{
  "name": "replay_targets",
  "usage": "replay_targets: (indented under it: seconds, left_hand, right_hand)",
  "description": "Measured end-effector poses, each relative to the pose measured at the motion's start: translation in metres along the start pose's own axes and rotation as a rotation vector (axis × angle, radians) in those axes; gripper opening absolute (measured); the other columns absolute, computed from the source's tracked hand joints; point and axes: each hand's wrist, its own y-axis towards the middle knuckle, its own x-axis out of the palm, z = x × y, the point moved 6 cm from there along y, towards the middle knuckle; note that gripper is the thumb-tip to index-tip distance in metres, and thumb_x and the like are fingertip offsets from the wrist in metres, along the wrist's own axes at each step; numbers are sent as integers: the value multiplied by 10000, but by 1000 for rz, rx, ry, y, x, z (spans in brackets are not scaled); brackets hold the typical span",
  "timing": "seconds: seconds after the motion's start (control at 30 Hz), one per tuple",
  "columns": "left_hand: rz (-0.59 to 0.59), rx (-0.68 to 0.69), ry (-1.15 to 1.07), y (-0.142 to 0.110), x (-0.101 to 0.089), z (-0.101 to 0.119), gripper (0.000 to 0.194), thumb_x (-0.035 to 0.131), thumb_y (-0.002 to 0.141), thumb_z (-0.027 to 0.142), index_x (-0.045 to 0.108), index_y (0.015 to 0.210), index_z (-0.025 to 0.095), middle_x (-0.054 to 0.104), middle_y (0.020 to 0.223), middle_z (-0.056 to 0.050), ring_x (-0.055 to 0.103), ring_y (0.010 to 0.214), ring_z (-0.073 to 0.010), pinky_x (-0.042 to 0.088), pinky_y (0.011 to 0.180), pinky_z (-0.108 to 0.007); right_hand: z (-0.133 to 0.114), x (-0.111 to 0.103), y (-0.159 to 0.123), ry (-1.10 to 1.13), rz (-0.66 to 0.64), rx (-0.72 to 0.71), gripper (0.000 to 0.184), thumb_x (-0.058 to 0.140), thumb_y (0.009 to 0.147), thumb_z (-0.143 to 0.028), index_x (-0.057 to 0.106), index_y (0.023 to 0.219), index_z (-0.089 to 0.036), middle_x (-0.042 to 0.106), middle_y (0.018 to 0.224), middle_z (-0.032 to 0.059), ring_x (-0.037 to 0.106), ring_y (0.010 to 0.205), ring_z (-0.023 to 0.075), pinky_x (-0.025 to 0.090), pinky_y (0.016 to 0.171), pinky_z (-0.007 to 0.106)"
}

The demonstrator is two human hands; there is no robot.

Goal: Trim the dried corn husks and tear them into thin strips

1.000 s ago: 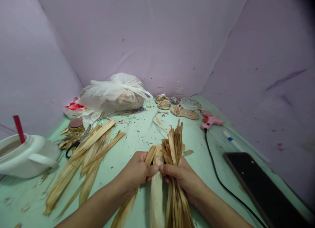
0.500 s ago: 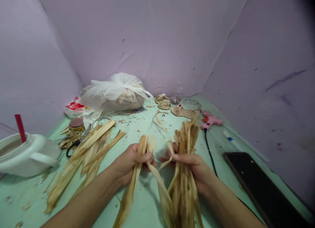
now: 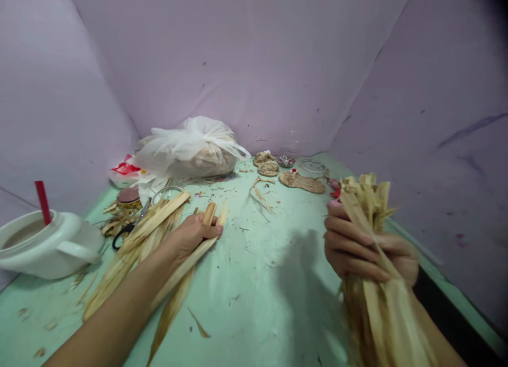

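Note:
My right hand (image 3: 367, 248) is closed round a thick bundle of dried husk strips (image 3: 377, 298), held upright above the right side of the green table (image 3: 257, 282). My left hand (image 3: 193, 234) reaches out to the left and grips a couple of long husk strips (image 3: 186, 266), which lie along the table next to a pile of similar strips (image 3: 135, 245). The two hands are far apart.
A white jug (image 3: 47, 245) with a red straw stands at the left. Scissors (image 3: 127, 227) and a round tin lie behind the strip pile. A tied plastic bag (image 3: 186, 150) sits at the back, with small woven pieces (image 3: 299, 181) to its right. Purple cloth walls enclose the table.
The hands have drawn apart. My left hand carried a few strips left to the pile on the table, and my right hand swung the big bundle up and to the right.

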Motion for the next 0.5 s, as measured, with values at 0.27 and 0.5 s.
replay_targets:
  seconds: [0.27, 0.5]
  left_hand:
    - [-123, -13, -53, -21, 50, -16, 353, 744, 463, 262, 486, 677, 150, 516, 515, 37, 367, 405, -39, 208, 352, -158]
    - [-168, -54, 41, -32, 70, -29, 278, 712, 490, 290, 524, 625, 137, 565, 546, -2, 371, 388, -44, 235, 354, -176]
  right_hand:
    - [70, -38, 9, -290, 442, 236, 473, 761, 531, -164, 599, 975, -150, 490, 576, -65, 496, 503, 65, 513, 581, 230]
    - [80, -41, 12, -508, 433, 143, 272, 770, 537, -249, 609, 716, -122, 604, 550, 1, 530, 443, 93, 411, 429, 196]
